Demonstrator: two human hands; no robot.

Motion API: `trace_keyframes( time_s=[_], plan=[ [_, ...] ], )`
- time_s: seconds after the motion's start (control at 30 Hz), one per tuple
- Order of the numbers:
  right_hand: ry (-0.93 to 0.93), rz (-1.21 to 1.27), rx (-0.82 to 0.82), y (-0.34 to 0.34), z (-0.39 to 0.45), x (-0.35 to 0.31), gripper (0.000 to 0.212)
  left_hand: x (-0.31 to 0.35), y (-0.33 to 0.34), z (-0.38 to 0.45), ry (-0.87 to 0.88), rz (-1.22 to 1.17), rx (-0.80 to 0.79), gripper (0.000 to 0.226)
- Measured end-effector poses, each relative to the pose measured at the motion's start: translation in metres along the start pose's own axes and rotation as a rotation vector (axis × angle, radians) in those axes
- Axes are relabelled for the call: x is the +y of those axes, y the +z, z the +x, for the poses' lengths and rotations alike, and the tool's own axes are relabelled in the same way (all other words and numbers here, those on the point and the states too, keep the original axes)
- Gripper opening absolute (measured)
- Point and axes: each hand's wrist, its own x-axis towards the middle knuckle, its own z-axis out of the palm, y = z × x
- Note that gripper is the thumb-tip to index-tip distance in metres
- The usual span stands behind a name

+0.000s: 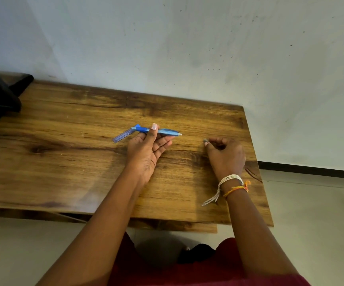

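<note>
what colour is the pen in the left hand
The pen is blue, its barrel paler and clear; best seen in the head view.

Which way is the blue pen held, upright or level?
Level. The blue pen lies sideways across the left hand's fingers, thumb on top, pale end toward the right hand, which pinches a small grey piece.
</note>
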Motion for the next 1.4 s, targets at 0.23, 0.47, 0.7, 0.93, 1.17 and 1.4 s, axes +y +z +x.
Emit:
trace_keyframes(
  time_s=[0.23, 0.47, 0.7, 0.93, 1.17, 1.4],
  plan=[
    [-0.087, 0.468, -0.173, 0.010, -0.026, -0.030, 0.010, -0.002, 0.001, 0.002, 0.028, -0.039, 0.011, 0.014],
    [-0.072, 0.659, -0.233, 0.021, -0.032, -0.033, 0.008, -0.001, 0.003, 0.000, 0.050, -0.004, 0.001, 0.012],
    [-0.078, 0.670, -0.227, 0.023, -0.029, -0.031, 0.004, -0.001, 0.003, -0.001, 0.017, 0.006, -0.045, 0.015],
    [-0.097, 0.682, -0.219, 0.027, -0.029, -0.030, 0.009, -0.003, 0.002, -0.001, 0.000, 0.061, -0.071, 0.010],
    [-0.070, 0.786, -0.262, 0.023, -0.029, -0.030, 0.005, -0.001, 0.002, 0.001, -0.026, 0.008, -0.063, 0.012],
    [-0.131, 0.390, 0.094, 0.000, -0.007, -0.016, 0.007, 0.001, 0.002, 0.000, -0.026, 0.074, -0.077, 0.011]
  ],
)
